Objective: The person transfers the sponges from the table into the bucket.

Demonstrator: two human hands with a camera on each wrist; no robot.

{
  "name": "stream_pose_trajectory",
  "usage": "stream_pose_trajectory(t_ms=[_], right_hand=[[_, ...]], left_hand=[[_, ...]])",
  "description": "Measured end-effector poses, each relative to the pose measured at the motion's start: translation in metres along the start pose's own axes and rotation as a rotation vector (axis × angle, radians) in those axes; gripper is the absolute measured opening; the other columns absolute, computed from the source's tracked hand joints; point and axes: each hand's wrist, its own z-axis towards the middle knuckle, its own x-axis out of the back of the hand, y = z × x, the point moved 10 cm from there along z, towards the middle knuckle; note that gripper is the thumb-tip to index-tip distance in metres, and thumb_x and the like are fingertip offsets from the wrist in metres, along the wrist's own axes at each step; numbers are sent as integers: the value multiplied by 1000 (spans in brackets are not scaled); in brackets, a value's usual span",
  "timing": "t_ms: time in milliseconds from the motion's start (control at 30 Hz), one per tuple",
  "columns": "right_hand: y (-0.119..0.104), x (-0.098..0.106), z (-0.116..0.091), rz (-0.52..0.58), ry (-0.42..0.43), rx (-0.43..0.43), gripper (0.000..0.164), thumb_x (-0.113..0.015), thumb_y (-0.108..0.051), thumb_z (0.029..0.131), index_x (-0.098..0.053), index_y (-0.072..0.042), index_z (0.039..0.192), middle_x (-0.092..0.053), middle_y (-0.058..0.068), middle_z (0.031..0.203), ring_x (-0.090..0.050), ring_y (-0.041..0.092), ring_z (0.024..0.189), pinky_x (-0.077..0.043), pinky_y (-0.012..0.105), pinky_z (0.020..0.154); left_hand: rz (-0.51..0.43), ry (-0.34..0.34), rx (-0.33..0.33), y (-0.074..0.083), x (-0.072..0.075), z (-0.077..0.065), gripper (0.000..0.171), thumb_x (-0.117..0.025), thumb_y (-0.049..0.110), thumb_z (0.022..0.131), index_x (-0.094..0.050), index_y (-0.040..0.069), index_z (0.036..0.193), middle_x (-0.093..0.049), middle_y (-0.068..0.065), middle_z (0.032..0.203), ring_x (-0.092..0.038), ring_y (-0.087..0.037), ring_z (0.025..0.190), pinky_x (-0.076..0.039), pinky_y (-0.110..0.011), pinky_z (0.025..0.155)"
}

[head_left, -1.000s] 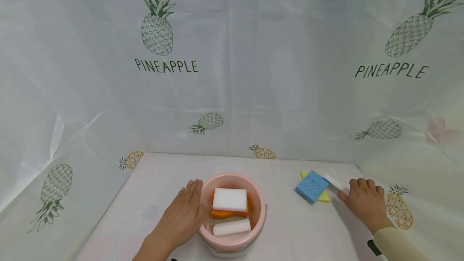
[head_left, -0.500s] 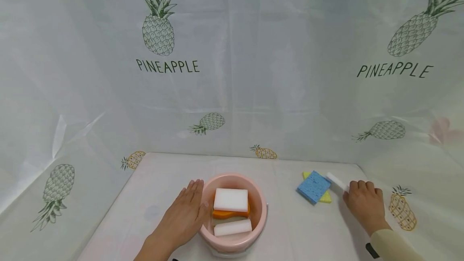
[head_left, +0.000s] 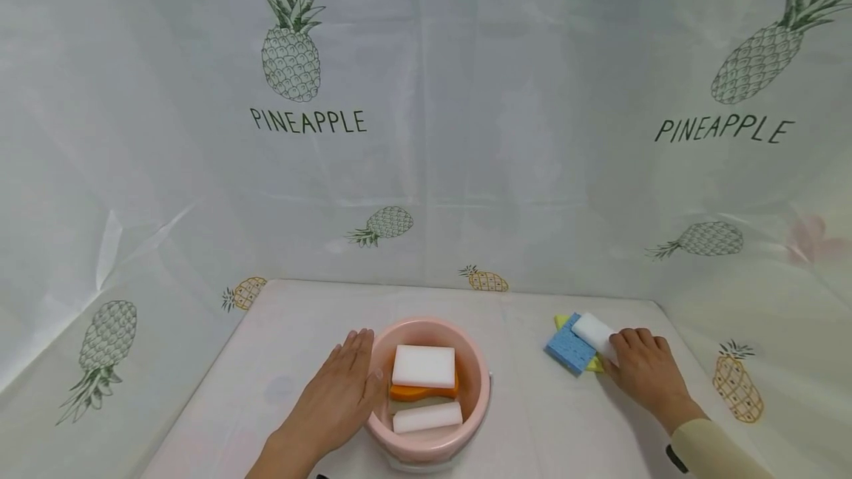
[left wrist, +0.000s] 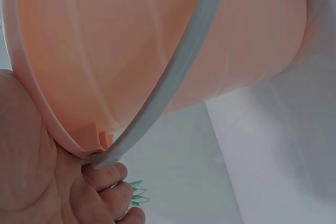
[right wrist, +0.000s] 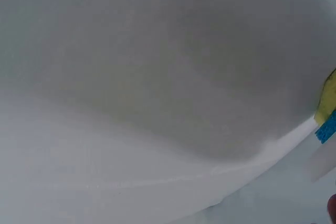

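My left hand (head_left: 329, 398) lies with straight fingers against the left rim of a pink bucket (head_left: 426, 452). In the left wrist view the palm meets the bucket rim where the grey handle (left wrist: 173, 80) joins it. My right hand (head_left: 646, 373) grips a white sponge (head_left: 592, 333), whose far end overlaps a blue sponge (head_left: 568, 350). Under the blue one a yellow sponge (head_left: 594, 366) sticks out at two corners. At the right wrist view's edge are the yellow sponge (right wrist: 327, 100), blue sponge (right wrist: 326, 130), blurred white sponge (right wrist: 320, 162) and a fingertip.
Inside the bucket, a white block sponge (head_left: 423, 367) sits on an orange sponge (head_left: 421, 392), with another white piece (head_left: 427, 417) nearer me. A pale cloth (head_left: 526, 405) covers the table. Pineapple-printed sheeting (head_left: 506, 131) rises behind and at both sides.
My right hand has moved left with the white sponge, which was standing beside the stack and now overlaps the blue sponge. The left hand and bucket stay put.
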Motion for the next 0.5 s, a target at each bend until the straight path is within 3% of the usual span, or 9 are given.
stream_pose_trajectory(t_ms=[200,500], right_hand=[[17,-6,2,36,-72,-143,68,-81,-47,87,-59,9,117,-61,28,114,-52,48,109,-44,65,84],[25,-17,4,57,-149,-174,71,-73,-54,91,-59,11,118,-60,29,112,-53,47,104,-44,64,82]], left_hand=[[-3,-3,3,0,0,0,62,-42,34,113,-34,-4,162,-35,-18,169,-29,-34,160,-26,-54,130],[0,-1,3,-1,0,0,62,-43,34,113,-34,-4,162,-35,-18,169,-30,-35,160,-27,-54,130]])
